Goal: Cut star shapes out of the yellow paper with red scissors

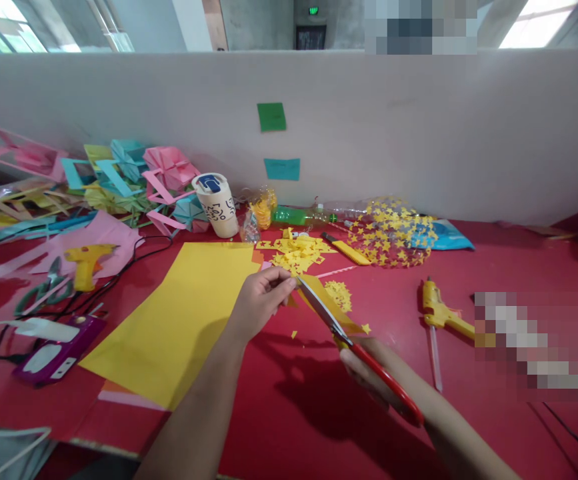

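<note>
Between the fingers of my left hand (263, 300) is the end of a yellow paper strip (336, 303), which slants down to the right. My right hand (369, 373) is closed around red-handled scissors (343, 333). Their blades lie along the strip, with the tips close to my left fingertips. A pile of small yellow paper stars (339, 295) sits just behind the strip. Farther back lie punched yellow paper scraps (299, 253). To the left of my left hand rests a large yellow paper sheet (183, 307).
A yellow glue gun (436, 303) stands at right; another yellow glue gun (86, 263) lies left near a purple power strip (59, 350) with cables. Behind are a white cup (216, 207), a yellow cutter knife (351, 252), a star-filled plastic bag (393, 230) and folded paper ornaments (129, 173).
</note>
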Demonstrator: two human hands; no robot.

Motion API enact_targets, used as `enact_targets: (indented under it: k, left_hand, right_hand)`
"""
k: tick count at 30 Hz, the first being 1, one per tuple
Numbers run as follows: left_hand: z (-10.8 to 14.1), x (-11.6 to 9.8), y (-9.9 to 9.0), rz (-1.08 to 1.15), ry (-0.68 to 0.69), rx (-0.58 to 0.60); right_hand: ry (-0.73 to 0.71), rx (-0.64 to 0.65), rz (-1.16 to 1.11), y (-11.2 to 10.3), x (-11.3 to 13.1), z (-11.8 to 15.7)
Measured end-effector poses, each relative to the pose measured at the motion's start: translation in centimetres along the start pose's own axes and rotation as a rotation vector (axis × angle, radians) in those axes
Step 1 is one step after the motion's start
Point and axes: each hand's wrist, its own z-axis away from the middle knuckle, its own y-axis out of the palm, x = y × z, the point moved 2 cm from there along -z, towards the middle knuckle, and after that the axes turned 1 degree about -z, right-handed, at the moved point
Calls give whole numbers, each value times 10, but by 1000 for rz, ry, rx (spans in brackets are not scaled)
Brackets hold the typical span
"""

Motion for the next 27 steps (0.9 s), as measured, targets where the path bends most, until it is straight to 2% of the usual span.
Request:
enact_targets:
  k: [9, 27]
  left_hand:
    - [-2, 1, -4, -30, -37, 17]
    - [-1, 2, -5, -15, -33, 30]
  right_hand:
    - [74, 9, -120, 3, 1, -2]
    - [92, -9, -67, 1, 5, 0]
